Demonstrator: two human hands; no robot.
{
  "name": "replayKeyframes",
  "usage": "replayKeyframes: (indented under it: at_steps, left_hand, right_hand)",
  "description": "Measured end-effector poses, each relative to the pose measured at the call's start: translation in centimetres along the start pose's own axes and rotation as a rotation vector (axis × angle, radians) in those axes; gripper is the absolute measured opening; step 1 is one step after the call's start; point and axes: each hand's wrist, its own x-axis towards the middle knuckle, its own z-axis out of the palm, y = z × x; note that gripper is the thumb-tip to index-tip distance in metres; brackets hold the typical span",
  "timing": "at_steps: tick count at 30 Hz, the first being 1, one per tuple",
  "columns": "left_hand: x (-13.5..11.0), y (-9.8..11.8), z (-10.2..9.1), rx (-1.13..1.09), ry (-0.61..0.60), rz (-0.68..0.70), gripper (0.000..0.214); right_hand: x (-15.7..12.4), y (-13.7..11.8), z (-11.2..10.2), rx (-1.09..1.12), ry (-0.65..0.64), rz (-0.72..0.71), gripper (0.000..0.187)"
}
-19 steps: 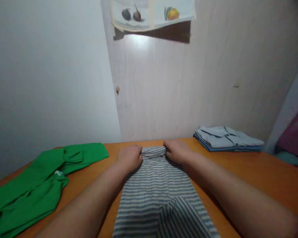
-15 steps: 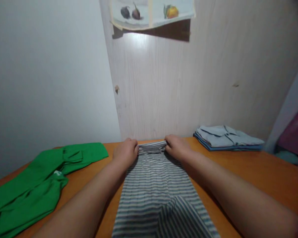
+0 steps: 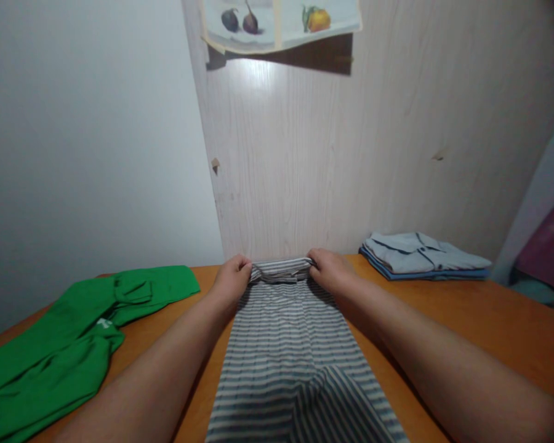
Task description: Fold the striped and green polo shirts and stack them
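Note:
A grey-and-white striped shirt (image 3: pixel 281 332) lies lengthwise on the orange-brown table (image 3: pixel 443 326), folded into a long narrow strip. At its far end my left hand (image 3: pixel 233 275) pinches the left corner of the collar area, fingers closed on the cloth. My right hand (image 3: pixel 327 267) grips the opposite corner in the same way. Between the two hands the far edge is pulled straight and slightly raised, with a small bunched fold under it. Near the bottom, a part with stripes running another way, perhaps a sleeve, lies over the strip. Fingertips are partly hidden by the cloth.
To the left lies a green garment (image 3: pixel 74 332) with a pocket flap, spread and partly creased. Folded shirts (image 3: pixel 425 255), light grey over blue, are stacked at the back right. A wall (image 3: pixel 281 172) rises directly behind the table. Something pink (image 3: pixel 549 246) hangs at far right.
My left hand has shifted slightly left and up, stretching the shirt's far edge wider and tauter. My right hand has barely moved.

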Motion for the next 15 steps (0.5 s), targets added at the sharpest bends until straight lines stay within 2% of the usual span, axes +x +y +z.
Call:
replayKeyframes:
  at_steps: [2, 5, 6, 8, 11, 12, 15]
  left_hand:
    - [0.1, 0.2, 0.2, -0.044, 0.001, -0.015, 0.023]
    - [0.2, 0.7, 0.5, -0.080, 0.011, 0.026, 0.026]
    - [0.2, 0.8, 0.5, -0.096, 0.012, 0.043, 0.027]
    - [0.0, 0.9, 0.6, -0.144, -0.002, 0.034, 0.028]
    - [-0.5, 1.0, 0.4, -0.259, -0.035, -0.129, 0.029]
    - [-0.6, 1.0, 0.3, -0.290, -0.039, -0.184, 0.029]
    - [-0.8, 1.2, -0.3, -0.314, -0.038, -0.272, 0.030]
  right_hand:
    - [0.0, -0.1, 0.0, 0.004, 0.039, 0.028, 0.017]
    - [0.0, -0.3, -0.2, 0.065, 0.219, 0.060, 0.024]
    - [0.1, -0.3, -0.4, 0.080, 0.236, 0.054, 0.024]
    - [0.1, -0.1, -0.6, 0.092, 0.128, 0.021, 0.021]
    - [0.2, 0.7, -1.0, 0.112, -0.188, -0.041, 0.012]
    - [0.3, 1.0, -1.1, 0.128, -0.259, -0.057, 0.010]
    - [0.4, 1.7, -1.4, 0.182, -0.332, -0.092, 0.008]
